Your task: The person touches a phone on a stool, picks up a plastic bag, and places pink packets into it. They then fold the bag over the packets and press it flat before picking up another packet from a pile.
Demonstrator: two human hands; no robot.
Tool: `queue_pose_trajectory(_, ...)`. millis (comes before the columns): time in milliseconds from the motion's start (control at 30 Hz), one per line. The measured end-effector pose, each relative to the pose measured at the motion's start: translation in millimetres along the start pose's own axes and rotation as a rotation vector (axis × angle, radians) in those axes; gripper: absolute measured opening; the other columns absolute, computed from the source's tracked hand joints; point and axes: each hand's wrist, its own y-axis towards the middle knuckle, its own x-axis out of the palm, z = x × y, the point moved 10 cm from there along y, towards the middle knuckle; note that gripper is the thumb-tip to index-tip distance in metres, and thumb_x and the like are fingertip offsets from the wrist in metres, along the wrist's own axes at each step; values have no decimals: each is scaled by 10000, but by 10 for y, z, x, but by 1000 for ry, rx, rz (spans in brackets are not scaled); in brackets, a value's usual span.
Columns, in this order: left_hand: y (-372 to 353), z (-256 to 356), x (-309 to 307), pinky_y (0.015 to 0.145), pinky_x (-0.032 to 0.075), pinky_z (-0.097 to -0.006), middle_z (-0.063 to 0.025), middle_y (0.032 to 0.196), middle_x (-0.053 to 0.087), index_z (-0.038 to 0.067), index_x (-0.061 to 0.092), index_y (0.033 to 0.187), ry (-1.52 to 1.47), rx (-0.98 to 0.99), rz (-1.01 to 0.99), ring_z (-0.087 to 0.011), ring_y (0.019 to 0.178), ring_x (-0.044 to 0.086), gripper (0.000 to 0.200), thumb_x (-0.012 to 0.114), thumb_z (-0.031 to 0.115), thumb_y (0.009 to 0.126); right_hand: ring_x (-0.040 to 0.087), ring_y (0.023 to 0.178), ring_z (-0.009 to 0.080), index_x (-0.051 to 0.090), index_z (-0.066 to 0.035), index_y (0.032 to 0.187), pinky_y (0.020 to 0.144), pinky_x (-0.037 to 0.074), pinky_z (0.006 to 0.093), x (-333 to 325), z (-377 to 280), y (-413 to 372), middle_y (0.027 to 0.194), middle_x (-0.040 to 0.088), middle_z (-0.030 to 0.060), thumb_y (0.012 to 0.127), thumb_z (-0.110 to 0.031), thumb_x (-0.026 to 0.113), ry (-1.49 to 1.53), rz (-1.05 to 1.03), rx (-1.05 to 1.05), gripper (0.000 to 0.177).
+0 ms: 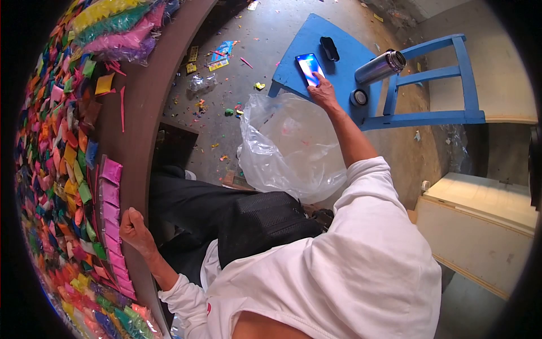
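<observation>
Lying on the seat of the blue chair [293,56], the lit phone [307,63] has the right hand [322,92] at its lower end, fingers against the screen; whether that hand grips it or only touches it, I cannot tell. On the same chair, a dark case [329,49] lies just beside the phone, and nearer the chair's backrest are a steel flask [375,69] and a small round cap [358,98]. A large clear plastic bag [291,144] sits on the floor [265,34] beside the chair's seat. Scraps and a blue-and-yellow wrapper [221,55] lie off the front edge of the chair.

Well apart from the chair, across the person's dark-clad legs [226,214], the left hand [137,230] is curled into a loose fist at the brown desk [137,135], near a row of pink packets [112,195]. Farther from the chair, the desk carries a heap of small coloured packets [56,169] and bulging bags [118,31]. A pale wooden box [474,226] stands apart from the chair, toward its backrest end.
</observation>
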Motion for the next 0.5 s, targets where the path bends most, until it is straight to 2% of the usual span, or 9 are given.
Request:
queue_pose_trajectory(233,-1,2,-8,487,204,-249,35,566,335,67,388,620,-19,16,13,-47,540,297,354,503,181,934,653,685,240,659,-42,1041,674,507,339,-245,60,-381,743,668,147,749,-182,577,135,174,61,334)
queue_pose_trajectory(267,0,7,-10,487,205,-248,36,568,334,67,389,621,-12,20,8,-47,541,298,352,504,181,933,642,650,207,674,-31,940,636,501,330,-203,90,-457,705,659,129,763,-177,592,177,216,17,243)
queue_pose_trajectory(367,0,15,-14,488,206,-247,39,575,331,67,387,625,-15,23,0,-47,544,297,347,507,178,931,627,633,202,675,-26,886,625,496,332,104,52,-708,701,655,111,788,-180,593,266,143,-89,199)
queue_pose_trajectory(433,-3,10,-11,486,203,-247,41,579,327,68,380,626,-44,12,2,-44,544,292,345,509,171,929,613,624,197,664,-22,838,609,484,334,371,-116,-954,684,635,117,816,-180,588,319,1,-72,177)
queue_pose_trajectory(500,-18,-18,-12,483,196,-249,45,582,316,70,363,626,-40,10,8,-42,542,287,347,508,158,928,609,621,221,647,-19,832,599,472,354,655,-310,-1159,674,611,144,832,-186,588,309,-118,-158,177)
